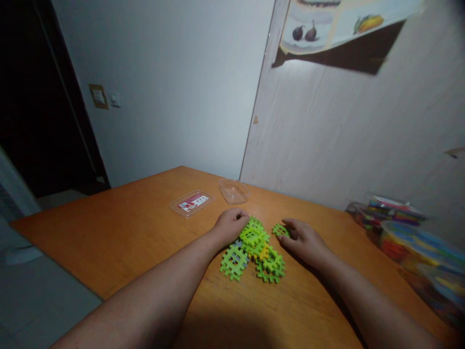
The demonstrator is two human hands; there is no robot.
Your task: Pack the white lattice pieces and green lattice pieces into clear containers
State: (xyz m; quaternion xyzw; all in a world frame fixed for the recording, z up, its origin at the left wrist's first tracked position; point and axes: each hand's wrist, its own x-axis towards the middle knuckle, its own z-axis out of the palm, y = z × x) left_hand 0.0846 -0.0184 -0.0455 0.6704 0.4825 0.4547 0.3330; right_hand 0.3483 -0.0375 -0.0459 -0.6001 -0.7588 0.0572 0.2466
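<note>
A pile of flat plastic interlocking tiles (pixel 234 261) lies on the wooden table, mostly lime green, with a yellow tile (pixel 267 252) and a greyish one partly covered. At the pile's upper left edge is my left hand (pixel 228 228), its fingers curled closed against the tiles; whatever they grip is hidden. To the right of the pile, my right hand (pixel 303 241) has thumb and fingertips on the edges of a single small green interlocking tile (pixel 280 230), apart from the rest.
Behind the pile stand a clear plastic container (pixel 234 191) and its flat lid (pixel 192 202) with a red and white label. Blurred tubs and packages (pixel 417 242) line the table's right side. A wall (pixel 181 97) rises behind the table (pixel 127 218).
</note>
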